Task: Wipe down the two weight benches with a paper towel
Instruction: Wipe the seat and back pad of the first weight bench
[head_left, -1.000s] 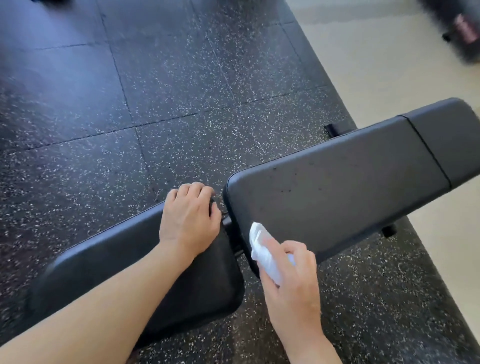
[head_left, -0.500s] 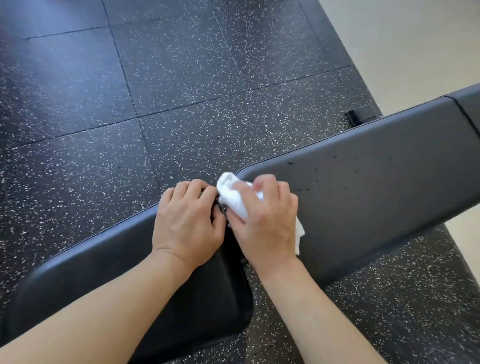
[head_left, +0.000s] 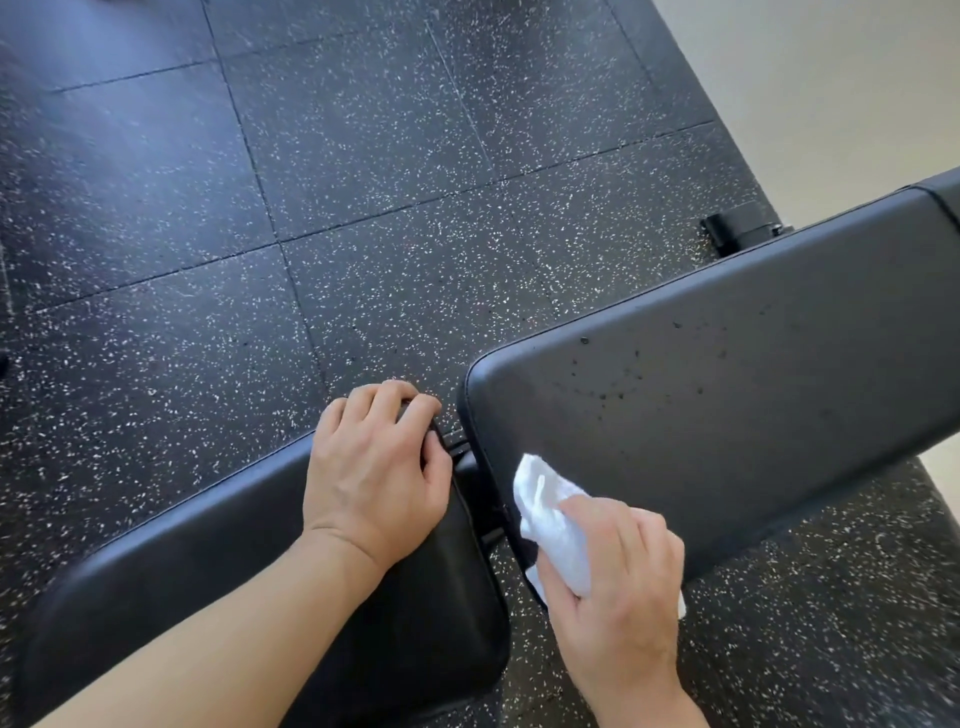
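At the near corner of the long black vinyl back pad (head_left: 727, 415), the right hand (head_left: 618, 577) grips the crumpled white paper towel (head_left: 550, 525); the left hand (head_left: 374, 467), fingers curled over its edge, braces the black seat pad (head_left: 208, 561); wipe firmly across the dark specks (head_left: 623, 384).

The floor (head_left: 363, 208) is dark speckled rubber laid in square tiles, giving way to a pale surface (head_left: 831, 78) at the far right. On it stands a black padded worktop in two parts: a seat pad (head_left: 208, 561) at the near left and a long back pad (head_left: 753, 389) running to the right, with a narrow gap between them. Small dark specks dot the back pad near its left end, and a black foot (head_left: 737, 231) of the frame shows on the floor beyond its far edge.
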